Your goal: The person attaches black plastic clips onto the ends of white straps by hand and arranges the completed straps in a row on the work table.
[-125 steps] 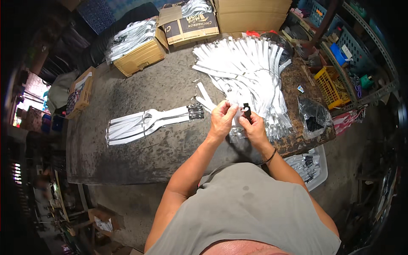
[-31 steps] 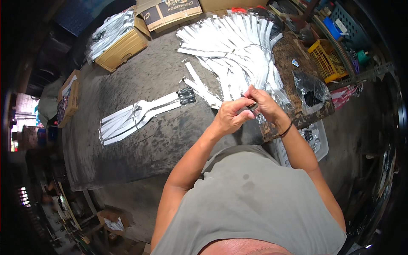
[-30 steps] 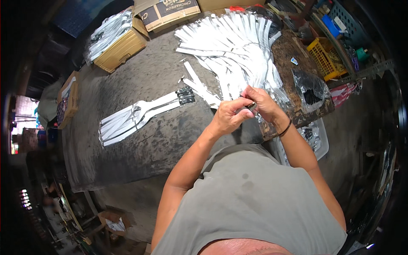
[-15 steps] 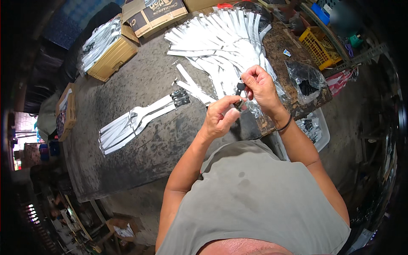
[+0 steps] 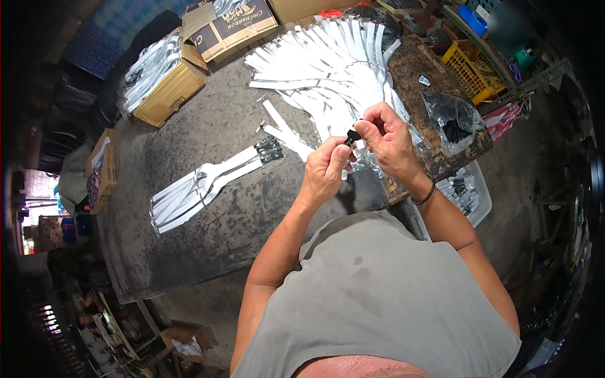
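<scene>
My left hand and my right hand meet above the near edge of a dark worktable. Between their fingertips they pinch a small black clip on the end of a shiny silver strip that hangs crumpled below my hands. Behind my hands a wide fan of loose silver strips covers the far side of the table. To my left lies a bundle of finished strips with black clips at its near end.
Two cardboard boxes with more strips stand at the table's back left. A clear bag of black parts lies at the right, a yellow crate beyond it, a white tub below the table edge.
My head has shifted, so the table sits differently in view. Both hands stay together on the clip and strip, raised slightly higher and further right than a second ago.
</scene>
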`<state>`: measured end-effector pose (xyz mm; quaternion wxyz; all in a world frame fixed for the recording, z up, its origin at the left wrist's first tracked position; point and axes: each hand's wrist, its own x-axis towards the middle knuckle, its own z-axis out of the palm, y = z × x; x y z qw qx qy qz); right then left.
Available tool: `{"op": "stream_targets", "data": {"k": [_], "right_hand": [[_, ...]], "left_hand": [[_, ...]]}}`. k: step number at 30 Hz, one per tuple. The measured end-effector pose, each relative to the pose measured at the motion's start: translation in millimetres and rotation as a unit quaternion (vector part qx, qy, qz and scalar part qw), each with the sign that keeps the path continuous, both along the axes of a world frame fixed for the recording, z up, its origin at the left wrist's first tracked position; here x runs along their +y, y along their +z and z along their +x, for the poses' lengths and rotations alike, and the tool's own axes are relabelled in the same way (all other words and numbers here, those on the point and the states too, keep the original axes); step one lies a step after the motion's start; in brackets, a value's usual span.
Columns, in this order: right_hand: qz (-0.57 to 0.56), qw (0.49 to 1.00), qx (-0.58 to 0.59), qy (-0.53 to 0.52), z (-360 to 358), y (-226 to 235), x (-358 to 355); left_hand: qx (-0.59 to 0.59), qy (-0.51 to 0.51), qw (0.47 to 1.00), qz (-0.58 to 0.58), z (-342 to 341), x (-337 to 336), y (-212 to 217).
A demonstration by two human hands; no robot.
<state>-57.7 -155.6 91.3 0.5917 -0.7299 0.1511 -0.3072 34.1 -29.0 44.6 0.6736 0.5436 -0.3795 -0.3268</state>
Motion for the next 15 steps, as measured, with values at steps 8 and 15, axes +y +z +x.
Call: {"op": "stream_targets", "data": {"k": [8, 15], "right_hand": [[-0.047, 0.999, 0.021, 0.015, -1.8, 2.4, 3.0], [-0.056, 0.998, 0.009, 0.023, 3.0, 4.5, 7.5]], "left_hand": [[-0.12, 0.04, 0.992, 0.004, 7.4, -0.7, -9.4], [-0.092, 0.048, 0.994, -0.026, 3.0, -0.5, -12.0]]}}
